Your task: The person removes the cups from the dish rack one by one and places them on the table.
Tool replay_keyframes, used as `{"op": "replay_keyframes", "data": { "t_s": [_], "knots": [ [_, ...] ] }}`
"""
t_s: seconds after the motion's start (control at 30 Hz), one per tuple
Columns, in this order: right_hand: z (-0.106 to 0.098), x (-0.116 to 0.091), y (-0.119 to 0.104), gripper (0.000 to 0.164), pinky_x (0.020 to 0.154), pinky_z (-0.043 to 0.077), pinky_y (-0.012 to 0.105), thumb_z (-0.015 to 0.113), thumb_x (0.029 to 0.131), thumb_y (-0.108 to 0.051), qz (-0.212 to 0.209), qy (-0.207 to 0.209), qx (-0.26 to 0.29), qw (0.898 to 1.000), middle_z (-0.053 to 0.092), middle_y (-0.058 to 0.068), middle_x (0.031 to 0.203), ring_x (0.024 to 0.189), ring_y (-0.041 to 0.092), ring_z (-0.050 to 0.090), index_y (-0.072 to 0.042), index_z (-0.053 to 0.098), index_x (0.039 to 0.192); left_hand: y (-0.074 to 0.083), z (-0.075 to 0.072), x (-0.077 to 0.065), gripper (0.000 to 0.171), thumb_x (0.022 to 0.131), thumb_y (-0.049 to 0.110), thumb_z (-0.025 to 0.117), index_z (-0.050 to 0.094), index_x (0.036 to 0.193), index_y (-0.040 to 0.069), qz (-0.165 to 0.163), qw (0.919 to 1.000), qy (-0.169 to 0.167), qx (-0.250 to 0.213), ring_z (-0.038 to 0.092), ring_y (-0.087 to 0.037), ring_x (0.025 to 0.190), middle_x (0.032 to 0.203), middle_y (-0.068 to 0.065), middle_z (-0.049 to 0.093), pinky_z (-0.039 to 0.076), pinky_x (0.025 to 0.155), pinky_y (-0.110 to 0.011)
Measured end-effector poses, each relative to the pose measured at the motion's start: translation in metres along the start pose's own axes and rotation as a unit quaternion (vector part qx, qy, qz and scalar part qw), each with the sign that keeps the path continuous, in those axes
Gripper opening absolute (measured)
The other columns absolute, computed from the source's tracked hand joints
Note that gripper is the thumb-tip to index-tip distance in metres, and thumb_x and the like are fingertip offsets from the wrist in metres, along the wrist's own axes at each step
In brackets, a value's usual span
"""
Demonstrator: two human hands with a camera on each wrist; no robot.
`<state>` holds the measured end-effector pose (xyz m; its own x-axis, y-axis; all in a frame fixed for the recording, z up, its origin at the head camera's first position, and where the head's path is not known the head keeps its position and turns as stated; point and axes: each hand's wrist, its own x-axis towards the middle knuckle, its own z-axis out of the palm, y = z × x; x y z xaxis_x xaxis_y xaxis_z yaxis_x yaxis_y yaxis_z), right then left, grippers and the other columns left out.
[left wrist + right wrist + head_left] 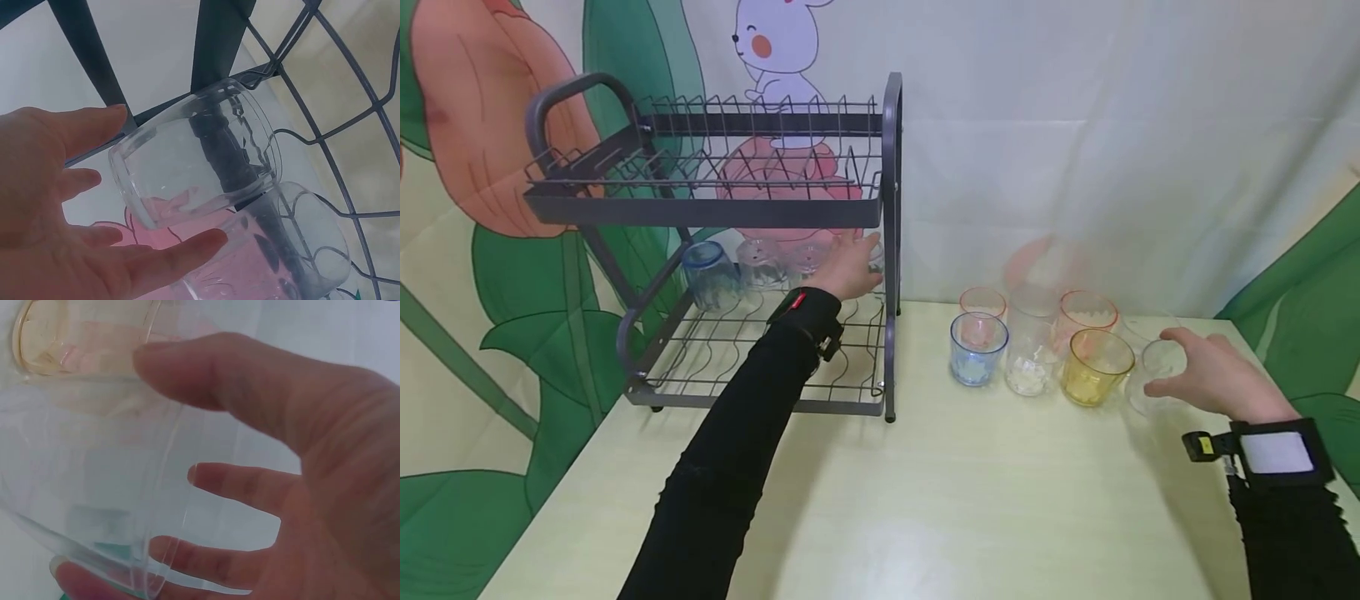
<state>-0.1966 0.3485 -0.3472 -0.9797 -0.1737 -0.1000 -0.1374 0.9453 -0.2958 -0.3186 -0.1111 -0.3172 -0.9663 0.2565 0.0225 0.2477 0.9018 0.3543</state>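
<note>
My left hand (848, 265) reaches into the rack's lower tier, thumb and fingers spread about the base of an upside-down clear glass (194, 156). The left wrist view shows a gap between palm and glass, and one fingertip overlaps a second clear glass (300, 244) beside it. At the right of the table, my right hand (1221, 375) curves round the rim of a clear glass (1163, 360). In the right wrist view, its thumb lies at one side of that glass (81, 462) and a finger at the opposite side. A yellow glass (1096, 371) stands beside it.
The dark two-tier dish rack (703, 212) stands at the left. A blue-tinted glass (711, 279) and clear glasses (762, 265) sit upside down on its lower tier. Right of it stand a blue-rimmed glass (976, 362), red-rimmed glasses (1086, 312) and a clear tumbler (1028, 367).
</note>
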Motion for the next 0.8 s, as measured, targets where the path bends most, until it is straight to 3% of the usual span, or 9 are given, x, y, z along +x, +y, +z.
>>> {"op": "replay_keyframes", "data": {
  "t_s": [0.13, 0.27, 0.37, 0.57, 0.7, 0.8],
  "knots": [
    [0.004, 0.003, 0.003, 0.088, 0.084, 0.043, 0.069, 0.077, 0.082, -0.039, 0.008, 0.000, 0.005, 1.000, 0.044, 0.043, 0.128, 0.114, 0.058, 0.041, 0.014, 0.035, 0.138, -0.002, 0.001, 0.002, 0.070, 0.097, 0.021, 0.063, 0.026, 0.155, 0.007, 0.015, 0.9999, -0.005, -0.003, 0.013, -0.040, 0.145, 0.160, -0.022, 0.011, 0.028, 0.113, -0.051],
    [0.010, 0.007, 0.008, 0.090, 0.069, 0.054, 0.051, 0.077, 0.081, -0.041, 0.027, -0.011, 0.022, 0.999, 0.044, 0.043, 0.125, 0.100, 0.050, 0.052, 0.014, 0.034, 0.138, -0.006, 0.007, 0.005, 0.070, 0.097, 0.021, 0.063, 0.026, 0.155, 0.007, 0.014, 0.9998, -0.005, -0.009, 0.015, -0.038, 0.146, 0.160, -0.022, 0.011, 0.029, 0.113, -0.051],
    [0.013, 0.010, 0.012, 0.092, 0.059, 0.054, 0.039, 0.075, 0.082, -0.044, 0.048, -0.021, 0.036, 0.998, 0.042, 0.044, 0.125, 0.094, 0.045, 0.053, 0.013, 0.032, 0.139, -0.007, 0.011, 0.009, 0.074, 0.096, 0.022, 0.065, 0.023, 0.157, 0.013, -0.004, 0.9998, -0.004, -0.021, 0.015, -0.039, 0.145, 0.161, -0.021, 0.004, 0.032, 0.111, -0.053],
    [0.015, 0.016, 0.017, 0.092, 0.055, 0.053, 0.035, 0.073, 0.084, -0.042, 0.065, -0.033, 0.065, 0.995, 0.039, 0.044, 0.125, 0.075, 0.031, 0.059, 0.013, 0.028, 0.142, -0.007, 0.017, 0.016, 0.080, 0.094, 0.021, 0.068, 0.020, 0.158, 0.022, -0.018, 0.9989, -0.004, -0.042, 0.016, -0.041, 0.144, 0.161, -0.020, -0.001, 0.038, 0.105, -0.054],
    [0.016, 0.020, 0.016, 0.092, 0.056, 0.054, 0.034, 0.072, 0.085, -0.041, 0.069, -0.042, 0.088, 0.993, 0.036, 0.045, 0.131, 0.067, 0.025, 0.060, 0.012, 0.025, 0.144, -0.009, 0.018, 0.017, 0.080, 0.093, 0.018, 0.070, 0.022, 0.157, 0.022, -0.028, 0.9981, -0.003, -0.054, 0.036, -0.037, 0.135, 0.160, -0.019, -0.001, 0.048, 0.095, -0.044],
    [0.016, 0.022, 0.017, 0.093, 0.056, 0.053, 0.035, 0.072, 0.086, -0.040, 0.072, -0.048, 0.092, 0.992, 0.035, 0.045, 0.133, 0.066, 0.024, 0.060, 0.012, 0.023, 0.145, -0.010, 0.020, 0.016, 0.082, 0.091, 0.015, 0.071, 0.023, 0.157, 0.022, -0.032, 0.9970, -0.003, -0.070, 0.054, -0.031, 0.113, 0.160, -0.019, -0.002, 0.052, 0.081, -0.037]
  ]
}}
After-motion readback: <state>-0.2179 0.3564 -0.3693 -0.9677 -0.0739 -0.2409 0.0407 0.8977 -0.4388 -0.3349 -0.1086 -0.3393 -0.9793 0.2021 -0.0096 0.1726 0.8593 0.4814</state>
